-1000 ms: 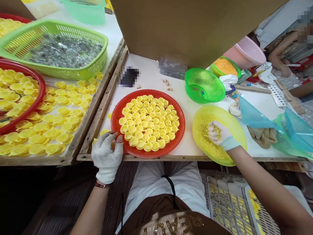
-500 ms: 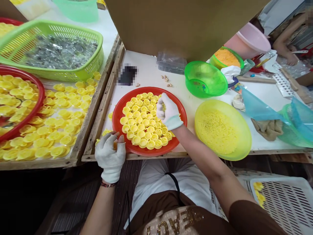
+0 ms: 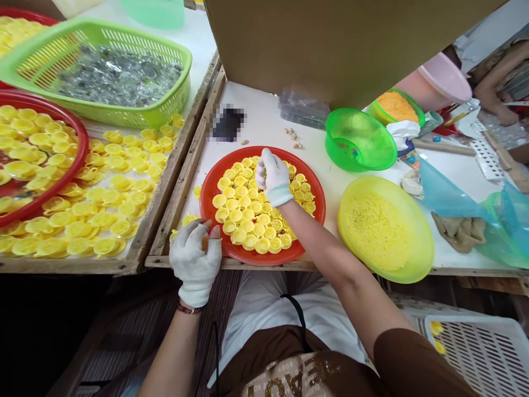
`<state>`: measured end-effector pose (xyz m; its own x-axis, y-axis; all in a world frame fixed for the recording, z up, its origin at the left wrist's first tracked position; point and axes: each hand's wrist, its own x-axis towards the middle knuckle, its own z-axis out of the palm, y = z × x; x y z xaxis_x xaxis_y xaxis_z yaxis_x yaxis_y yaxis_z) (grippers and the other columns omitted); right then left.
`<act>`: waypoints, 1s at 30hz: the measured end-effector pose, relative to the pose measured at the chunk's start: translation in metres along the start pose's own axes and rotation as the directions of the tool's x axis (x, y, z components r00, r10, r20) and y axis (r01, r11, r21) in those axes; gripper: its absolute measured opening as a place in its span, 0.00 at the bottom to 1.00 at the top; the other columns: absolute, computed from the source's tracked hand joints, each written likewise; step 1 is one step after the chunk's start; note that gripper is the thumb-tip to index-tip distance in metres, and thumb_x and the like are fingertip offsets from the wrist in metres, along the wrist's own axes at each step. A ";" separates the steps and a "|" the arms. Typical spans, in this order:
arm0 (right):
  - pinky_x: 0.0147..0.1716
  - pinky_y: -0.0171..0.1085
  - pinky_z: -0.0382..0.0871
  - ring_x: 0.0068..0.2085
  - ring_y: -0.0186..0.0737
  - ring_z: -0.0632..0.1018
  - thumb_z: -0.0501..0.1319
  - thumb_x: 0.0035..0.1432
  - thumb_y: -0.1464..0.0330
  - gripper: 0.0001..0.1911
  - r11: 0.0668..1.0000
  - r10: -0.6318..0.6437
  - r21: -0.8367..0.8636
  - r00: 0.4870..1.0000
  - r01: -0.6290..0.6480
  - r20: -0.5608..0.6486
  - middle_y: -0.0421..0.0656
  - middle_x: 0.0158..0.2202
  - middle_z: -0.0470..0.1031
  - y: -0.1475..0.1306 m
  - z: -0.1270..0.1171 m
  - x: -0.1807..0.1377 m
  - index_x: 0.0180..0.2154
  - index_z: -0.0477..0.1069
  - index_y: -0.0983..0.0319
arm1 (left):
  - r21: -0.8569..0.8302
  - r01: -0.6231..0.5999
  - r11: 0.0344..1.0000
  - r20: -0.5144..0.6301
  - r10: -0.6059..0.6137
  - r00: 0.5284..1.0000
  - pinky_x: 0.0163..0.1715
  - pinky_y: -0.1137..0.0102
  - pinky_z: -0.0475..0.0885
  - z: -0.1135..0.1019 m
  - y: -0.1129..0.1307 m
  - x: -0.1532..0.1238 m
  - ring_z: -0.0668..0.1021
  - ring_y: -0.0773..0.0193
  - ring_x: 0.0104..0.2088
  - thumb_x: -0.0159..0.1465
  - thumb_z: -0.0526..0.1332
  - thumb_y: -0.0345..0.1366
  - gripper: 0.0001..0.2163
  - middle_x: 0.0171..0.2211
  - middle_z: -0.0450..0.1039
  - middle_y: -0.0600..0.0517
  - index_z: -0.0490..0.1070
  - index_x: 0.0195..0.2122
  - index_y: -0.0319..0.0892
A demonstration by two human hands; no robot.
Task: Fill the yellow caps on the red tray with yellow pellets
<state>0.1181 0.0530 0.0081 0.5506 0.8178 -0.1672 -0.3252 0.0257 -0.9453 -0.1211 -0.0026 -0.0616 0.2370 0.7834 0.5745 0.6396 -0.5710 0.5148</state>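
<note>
A round red tray (image 3: 212, 242) lies in front of me, covered with small yellow cup-shaped pieces (image 3: 247, 226). My right hand (image 3: 273, 175), in a white glove, hovers above the upper middle of those cups with its fingers closed on small yellow pieces, mostly hidden now. At the tray's lower left edge rests my left hand (image 3: 195, 251), gloved with bare fingertips. Its fingers are loosely curled and apart from the thumb, and nothing shows in them. To the right stands a yellow bowl (image 3: 420, 242) holding fine yellow pieces (image 3: 374, 226).
A green basket (image 3: 179, 94) of clear plastic pieces and another red tray (image 3: 82, 138) of yellow cups are on the left. Behind are a green bowl (image 3: 372, 146), a clear plastic box (image 3: 303, 110) and a large brown board (image 3: 322, 49). A person's arm (image 3: 494, 96) shows far right.
My right hand has moved left across the cups, still closed. My left hand stays by the tray's edge. The whole view has shifted slightly.
</note>
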 end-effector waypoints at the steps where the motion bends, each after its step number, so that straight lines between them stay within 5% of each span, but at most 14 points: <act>1: 0.19 0.34 0.55 0.21 0.30 0.64 0.62 0.65 0.36 0.31 1.000 -0.012 0.001 1.000 0.012 0.012 0.33 0.23 0.61 0.002 0.003 0.001 0.32 0.61 0.56 | 0.000 0.003 1.000 -0.001 -0.003 1.000 0.50 0.58 0.75 0.000 0.000 0.000 0.83 0.49 0.48 0.74 0.62 0.46 0.13 0.45 0.84 0.41 0.78 0.41 0.42; 6: 0.20 0.34 0.60 0.24 0.32 0.70 0.63 0.65 0.37 0.31 0.996 -0.090 0.016 0.995 0.089 0.050 0.35 0.24 0.64 0.013 0.011 0.005 0.31 0.61 0.56 | 0.002 -0.010 1.000 -0.018 0.010 1.000 0.49 0.58 0.75 0.000 0.002 0.000 0.83 0.50 0.47 0.74 0.62 0.47 0.14 0.46 0.84 0.42 0.79 0.43 0.42; 30: 0.18 0.34 0.58 0.21 0.31 0.66 0.64 0.65 0.38 0.30 1.000 -0.016 -0.006 0.997 0.017 0.069 0.33 0.23 0.64 0.022 0.044 0.014 0.32 0.60 0.56 | 0.000 0.033 0.999 -0.018 -0.033 0.999 0.49 0.58 0.74 -0.002 0.005 -0.002 0.83 0.51 0.46 0.74 0.61 0.46 0.12 0.46 0.84 0.45 0.79 0.44 0.44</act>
<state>0.0851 0.0903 -0.0029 0.5013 0.8551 -0.1319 -0.3112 0.0360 -0.9497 -0.1194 -0.0074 -0.0585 0.2028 0.7974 0.5683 0.6473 -0.5447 0.5332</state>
